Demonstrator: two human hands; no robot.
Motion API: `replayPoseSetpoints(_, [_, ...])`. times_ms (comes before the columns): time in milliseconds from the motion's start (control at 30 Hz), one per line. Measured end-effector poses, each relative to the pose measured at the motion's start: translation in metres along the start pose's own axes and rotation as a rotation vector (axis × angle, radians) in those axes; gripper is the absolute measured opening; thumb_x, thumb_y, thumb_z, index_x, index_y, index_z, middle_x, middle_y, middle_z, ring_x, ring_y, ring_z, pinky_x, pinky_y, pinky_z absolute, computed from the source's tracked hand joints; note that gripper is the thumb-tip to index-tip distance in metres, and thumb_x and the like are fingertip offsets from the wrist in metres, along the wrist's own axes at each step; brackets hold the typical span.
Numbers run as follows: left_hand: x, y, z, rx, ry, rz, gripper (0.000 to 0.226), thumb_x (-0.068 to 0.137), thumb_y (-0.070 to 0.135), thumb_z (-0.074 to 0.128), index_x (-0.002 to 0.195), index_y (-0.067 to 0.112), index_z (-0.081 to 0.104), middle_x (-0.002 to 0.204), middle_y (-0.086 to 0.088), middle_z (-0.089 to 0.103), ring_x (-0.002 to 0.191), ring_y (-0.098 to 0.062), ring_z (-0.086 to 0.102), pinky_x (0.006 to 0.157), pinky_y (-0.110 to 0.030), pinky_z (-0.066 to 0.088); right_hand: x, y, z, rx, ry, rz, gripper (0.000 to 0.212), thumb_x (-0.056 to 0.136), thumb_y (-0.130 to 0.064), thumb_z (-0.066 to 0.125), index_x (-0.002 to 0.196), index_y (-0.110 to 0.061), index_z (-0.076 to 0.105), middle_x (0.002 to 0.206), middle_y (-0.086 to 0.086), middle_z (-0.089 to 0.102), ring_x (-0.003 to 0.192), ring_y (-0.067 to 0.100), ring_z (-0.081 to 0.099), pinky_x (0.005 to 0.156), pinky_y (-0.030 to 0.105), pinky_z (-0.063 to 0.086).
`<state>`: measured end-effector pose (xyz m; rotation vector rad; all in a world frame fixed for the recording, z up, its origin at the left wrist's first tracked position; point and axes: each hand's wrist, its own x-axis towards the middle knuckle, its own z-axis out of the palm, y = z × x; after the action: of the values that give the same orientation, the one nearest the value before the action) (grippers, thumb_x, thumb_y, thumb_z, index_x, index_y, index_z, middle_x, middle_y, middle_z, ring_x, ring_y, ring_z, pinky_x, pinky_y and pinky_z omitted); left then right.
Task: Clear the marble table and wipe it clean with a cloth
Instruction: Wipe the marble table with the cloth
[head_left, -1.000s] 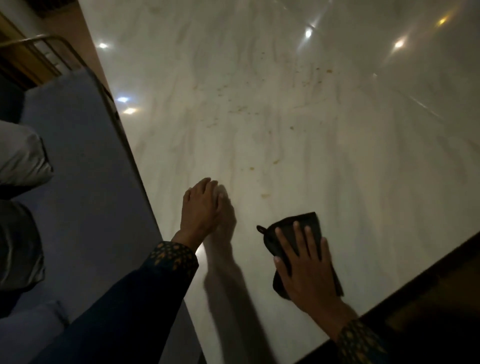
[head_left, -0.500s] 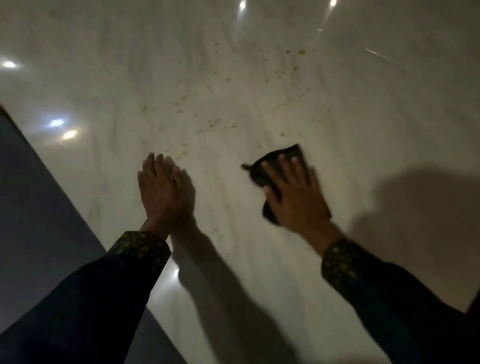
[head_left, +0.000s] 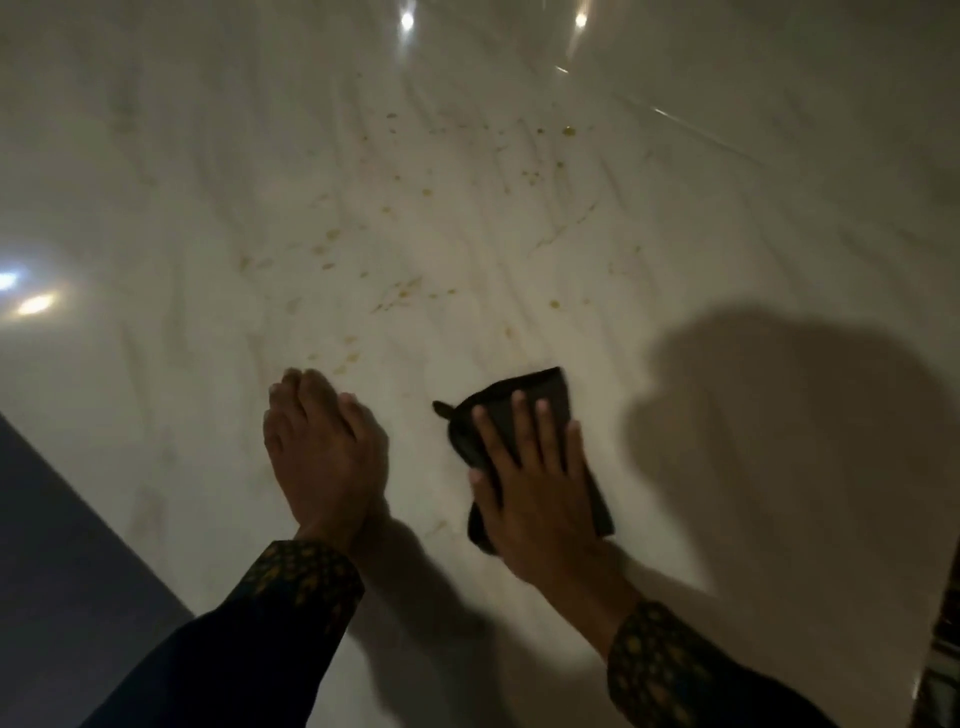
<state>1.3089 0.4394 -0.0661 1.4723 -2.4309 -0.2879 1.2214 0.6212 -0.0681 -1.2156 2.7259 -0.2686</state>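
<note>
While the right hand (head_left: 540, 488) lies flat with spread fingers on the dark folded cloth (head_left: 524, 400), pressing it to the tabletop (head_left: 727, 218) without closing a grip around it, the step in hand looks like wiping, and the head view shows what it calls for. The cloth sits near the person, just short of a scatter of yellowish spots (head_left: 410, 218) that runs away across the pale marble; to do this well, the palm should keep even pressure and push the cloth forward through the spots in overlapping passes, so the marks lift instead of smearing. The left hand (head_left: 322, 447) rests on the marble beside the cloth, fingers together and holding nothing, probably as a brace. Nothing stands on the visible part of the tabletop, so clearing seems done here. The light is dim and lamp reflections (head_left: 34, 304) glare off the polish, so faint streaks may be hard to judge. A dark blue surface (head_left: 62, 545) borders the left edge, and the person's shadow (head_left: 779, 405) falls at right.
</note>
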Motion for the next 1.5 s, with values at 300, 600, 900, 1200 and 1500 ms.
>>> replayPoseSetpoints(300, [0.001, -0.002, 0.0, -0.083, 0.029, 0.004, 0.037, 0.097, 0.028, 0.037, 0.125, 0.007, 0.046, 0.136, -0.015, 0.046, 0.133, -0.031, 0.036, 0.111, -0.05, 0.029, 0.147, 0.047, -0.011, -0.039, 0.056, -0.067, 0.06, 0.094, -0.054, 0.028, 0.151, -0.039, 0.022, 0.161, 0.005, 0.018, 0.147, 0.032, 0.015, 0.116, 0.056, 0.012])
replayPoseSetpoints(600, [0.0, 0.006, -0.005, -0.055, 0.023, -0.008, 0.039, 0.096, 0.032, 0.031, 0.123, 0.008, 0.046, 0.137, -0.012, 0.044, 0.134, -0.028, 0.035, 0.113, -0.047, 0.028, 0.185, 0.175, -0.04, -0.079, 0.156, 0.396, 0.067, 0.093, -0.055, 0.023, 0.153, -0.026, 0.022, 0.157, 0.02, 0.021, 0.144, 0.044, 0.016, 0.114, 0.063, 0.013])
replayPoseSetpoints(900, [0.0, 0.002, -0.006, -0.042, -0.022, -0.033, 0.041, 0.099, 0.028, 0.031, 0.133, 0.009, 0.042, 0.143, -0.013, 0.041, 0.137, -0.028, 0.033, 0.114, -0.049, 0.026, 0.076, -0.002, -0.001, -0.059, 0.0, -0.333, 0.061, 0.096, -0.057, 0.025, 0.153, -0.036, 0.016, 0.161, 0.008, 0.016, 0.148, 0.031, 0.013, 0.118, 0.054, 0.011])
replayPoseSetpoints(1200, [0.003, 0.0, 0.0, -0.015, -0.053, -0.042, 0.049, 0.098, 0.035, 0.023, 0.133, 0.008, 0.042, 0.144, -0.013, 0.04, 0.139, -0.027, 0.029, 0.117, -0.046, 0.022, 0.232, 0.189, -0.035, -0.195, 0.012, 0.085, 0.056, 0.1, -0.055, 0.019, 0.143, -0.027, 0.043, 0.155, 0.011, 0.033, 0.14, 0.044, 0.028, 0.105, 0.063, 0.031])
replayPoseSetpoints(1500, [0.003, 0.0, 0.0, 0.017, -0.079, -0.061, 0.054, 0.099, 0.036, 0.019, 0.143, 0.008, 0.035, 0.154, -0.014, 0.031, 0.144, -0.029, 0.023, 0.12, -0.044, 0.015, 0.21, 0.029, -0.008, -0.077, 0.117, -0.085, 0.062, 0.093, -0.055, 0.026, 0.15, -0.029, 0.031, 0.155, 0.016, 0.03, 0.141, 0.042, 0.027, 0.112, 0.057, 0.025])
